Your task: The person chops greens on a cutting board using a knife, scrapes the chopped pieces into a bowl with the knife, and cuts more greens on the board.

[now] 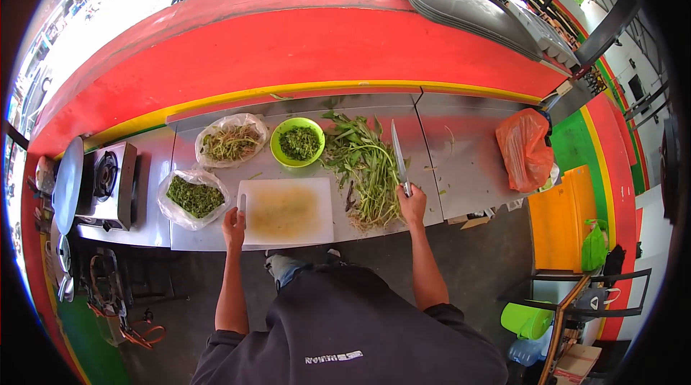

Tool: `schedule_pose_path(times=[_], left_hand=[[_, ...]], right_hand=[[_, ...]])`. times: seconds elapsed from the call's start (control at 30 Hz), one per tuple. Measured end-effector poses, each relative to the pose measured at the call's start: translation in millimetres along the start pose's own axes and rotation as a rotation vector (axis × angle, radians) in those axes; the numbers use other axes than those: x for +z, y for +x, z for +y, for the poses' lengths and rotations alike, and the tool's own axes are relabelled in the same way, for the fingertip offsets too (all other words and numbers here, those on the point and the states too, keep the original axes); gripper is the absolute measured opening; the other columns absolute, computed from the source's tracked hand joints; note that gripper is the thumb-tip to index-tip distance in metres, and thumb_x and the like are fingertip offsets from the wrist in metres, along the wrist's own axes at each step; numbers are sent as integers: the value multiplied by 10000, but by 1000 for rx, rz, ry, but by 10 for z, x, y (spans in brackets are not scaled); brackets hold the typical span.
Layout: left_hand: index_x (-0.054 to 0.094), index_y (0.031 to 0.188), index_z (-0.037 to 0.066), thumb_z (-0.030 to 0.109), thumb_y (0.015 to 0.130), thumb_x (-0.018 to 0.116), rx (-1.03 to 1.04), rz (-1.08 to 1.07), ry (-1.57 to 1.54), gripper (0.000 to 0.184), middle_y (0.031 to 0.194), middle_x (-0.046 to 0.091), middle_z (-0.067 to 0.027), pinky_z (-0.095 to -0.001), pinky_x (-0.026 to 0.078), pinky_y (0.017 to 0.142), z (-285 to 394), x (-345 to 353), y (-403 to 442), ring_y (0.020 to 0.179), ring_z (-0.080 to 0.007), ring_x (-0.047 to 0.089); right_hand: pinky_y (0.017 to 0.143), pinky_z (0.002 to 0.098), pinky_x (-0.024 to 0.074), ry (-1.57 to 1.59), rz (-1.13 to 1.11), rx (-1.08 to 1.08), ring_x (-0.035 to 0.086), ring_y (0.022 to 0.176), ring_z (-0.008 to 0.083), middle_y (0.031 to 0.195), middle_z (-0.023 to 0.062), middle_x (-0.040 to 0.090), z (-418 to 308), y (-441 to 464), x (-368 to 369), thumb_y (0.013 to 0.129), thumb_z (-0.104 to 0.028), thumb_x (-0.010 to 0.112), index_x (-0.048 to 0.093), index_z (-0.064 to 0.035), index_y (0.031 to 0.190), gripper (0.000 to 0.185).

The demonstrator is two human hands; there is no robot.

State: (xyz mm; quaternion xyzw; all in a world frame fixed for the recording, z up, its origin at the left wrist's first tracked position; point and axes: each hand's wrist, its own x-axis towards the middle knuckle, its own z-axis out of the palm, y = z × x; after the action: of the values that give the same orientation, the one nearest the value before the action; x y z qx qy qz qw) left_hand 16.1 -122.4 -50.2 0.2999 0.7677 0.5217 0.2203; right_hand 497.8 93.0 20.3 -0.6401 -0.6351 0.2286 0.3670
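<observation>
My right hand (pixel 412 206) is closed around the handle of a kitchen knife (pixel 398 149), its blade pointing away from me over leafy greens. The greens (pixel 358 169) lie in a loose heap on the steel counter, roots toward me. At the left edge of a white cutting board (pixel 289 211), below its handle slot, my left hand (pixel 234 227) has its fingers curled against the rim. Greenish-yellow stains mark the board. Behind it stands a lime-green bowl (pixel 297 162) of chopped greens. To its left are a plastic bag of chopped greens (pixel 194 195) and a plastic bag of stems (pixel 230 141).
A gas stove (pixel 108 185) sits at the counter's left end. An orange plastic bag (pixel 522 151) stands toward the right end. Behind the steel counter (pixel 461 187) rises a red wall (pixel 302 46), with grey trays (pixel 468 7) stacked on top.
</observation>
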Motion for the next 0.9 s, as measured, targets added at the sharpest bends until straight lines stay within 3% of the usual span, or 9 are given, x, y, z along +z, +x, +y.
schedule_pose_path(times=[0.13,0.2,0.23,0.3,0.43,0.53,0.63,0.83,0.9], left_hand=[[663,1125,-13,199,927,682,25,-22,32,291,935,695,-120,-350,518,747,-195,63,52,845,-189,652],[682,1096,20,163,902,680,264,92,289,241,994,691,-158,-409,505,841,-95,114,-9,939,-292,657],[682,1096,20,163,902,680,263,92,288,241,994,691,-158,-409,505,841,1,131,-35,939,-292,657],[699,1059,47,160,891,681,255,125,309,203,1028,686,-177,-440,492,886,195,165,-53,968,-356,647],[703,1044,43,161,894,681,270,52,209,192,1046,693,-165,-427,498,890,412,206,14,992,-338,655],[706,1045,41,151,892,683,312,11,148,190,1078,697,-157,-420,501,898,659,277,34,1024,-329,658],[697,1078,37,127,900,676,123,-72,-3,201,1114,694,-148,-414,505,907,1298,351,-93,1051,-325,653],[671,1173,103,152,805,794,900,-184,227,391,1292,622,-86,-426,423,1028,2647,561,-437,1248,-303,544],[667,1186,109,177,802,798,989,-213,297,412,1308,613,-86,-433,411,1035,2932,550,-527,1256,-293,540]], right_hand=[[502,320,369,49,29,-14,437,509,108,574,34,545,-307,122,-210,875,-221,742,733,-22,941,210],[490,316,355,72,87,-52,428,505,101,574,34,546,-421,158,-278,880,-217,740,739,-25,963,209],[490,316,355,71,87,-53,428,505,101,574,34,546,-449,183,-302,880,-217,740,739,-25,963,209],[477,309,338,-22,159,-218,411,502,82,569,17,534,-498,229,-371,876,-208,754,742,-24,969,207],[468,292,322,-49,207,-333,399,507,60,573,-1,536,-664,306,-554,873,-189,771,744,-11,972,206],[445,306,310,43,273,-362,378,467,97,564,43,558,-837,317,-661,876,-182,771,750,-19,985,197],[440,279,316,105,275,-430,418,471,75,594,40,606,-1011,277,-707,866,-142,781,752,-10,969,170],[450,256,365,217,-2,-484,516,498,67,658,55,671,-1421,-14,-480,835,-117,805,759,-11,982,187],[454,261,380,280,-184,-498,517,498,68,677,57,683,-1567,-144,-333,826,-116,807,757,-13,989,199]])
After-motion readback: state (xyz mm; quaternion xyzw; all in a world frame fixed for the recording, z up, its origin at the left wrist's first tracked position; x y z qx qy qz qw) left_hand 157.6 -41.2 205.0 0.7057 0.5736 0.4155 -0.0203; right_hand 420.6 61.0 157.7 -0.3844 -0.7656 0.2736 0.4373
